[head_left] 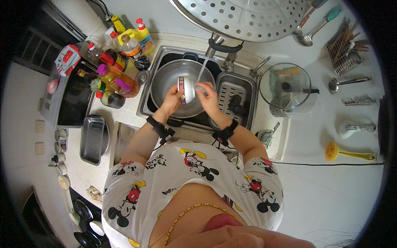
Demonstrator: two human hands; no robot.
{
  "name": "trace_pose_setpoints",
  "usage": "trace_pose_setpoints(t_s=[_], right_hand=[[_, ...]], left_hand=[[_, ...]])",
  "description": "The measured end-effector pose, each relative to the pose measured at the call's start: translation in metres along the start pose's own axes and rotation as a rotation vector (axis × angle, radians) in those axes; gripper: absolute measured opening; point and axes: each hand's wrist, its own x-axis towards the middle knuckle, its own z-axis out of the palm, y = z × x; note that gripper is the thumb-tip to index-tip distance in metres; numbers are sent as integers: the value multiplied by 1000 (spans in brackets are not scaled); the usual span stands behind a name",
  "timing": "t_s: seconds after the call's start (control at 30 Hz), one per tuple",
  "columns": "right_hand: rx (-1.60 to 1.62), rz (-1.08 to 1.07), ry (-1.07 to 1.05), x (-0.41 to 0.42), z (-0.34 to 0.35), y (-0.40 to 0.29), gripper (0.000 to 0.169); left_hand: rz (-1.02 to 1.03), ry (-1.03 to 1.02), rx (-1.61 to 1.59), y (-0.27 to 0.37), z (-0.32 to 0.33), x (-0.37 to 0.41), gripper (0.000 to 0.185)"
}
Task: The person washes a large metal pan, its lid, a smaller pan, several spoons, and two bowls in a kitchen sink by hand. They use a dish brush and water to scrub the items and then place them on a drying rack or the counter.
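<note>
Over a large metal wok (161,90) in the sink, my left hand (172,98) grips a white ceramic bowl (188,90) with a purple patterned band. The bowl is tipped on its side, its base towards my right hand (208,97). That hand is at the base with bent fingers; whether it holds anything is hidden. Water runs from the faucet (218,46) in a stream just beyond my right fingers. A dark scouring pad (236,104) lies in the perforated sink basket (220,79) to the right.
A large perforated steamer tray (248,18) overhangs the faucet. Bottles, including a cooking oil bottle (119,82), crowd the counter to the left of the sink. A glass lid (285,104) stands to the right. A clear rectangular container (92,139) sits on the left counter.
</note>
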Motion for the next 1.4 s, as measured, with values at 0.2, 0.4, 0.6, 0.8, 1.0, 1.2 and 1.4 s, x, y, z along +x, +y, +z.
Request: trace_pose_setpoints(t_s=[0.2, 0.4, 0.6, 0.8, 1.0, 1.2, 1.4], right_hand=[[-396, -336, -187, 1, 15, -3, 26], [-131, 320, -305, 43, 8, 30, 28], [861, 994, -29, 30, -4, 104, 37], [653, 782, 100, -2, 16, 80, 65], [-255, 231, -12, -15, 49, 18, 62], [-391, 168, -140, 20, 28, 19, 45], [555, 973, -117, 40, 11, 78, 59]], left_hand=[[-88, -123, -10, 0, 19, -7, 19], [-126, -271, 62, 12, 29, -12, 21], [-126, -179, -243, 23, 41, -10, 26], [-4, 131, -550, 7, 39, 19, 22], [-30, 171, -471, 2, 39, 27, 16], [-87, 11, -84, 5, 35, 3, 15], [149, -220, 799, 8, 36, -11, 14]])
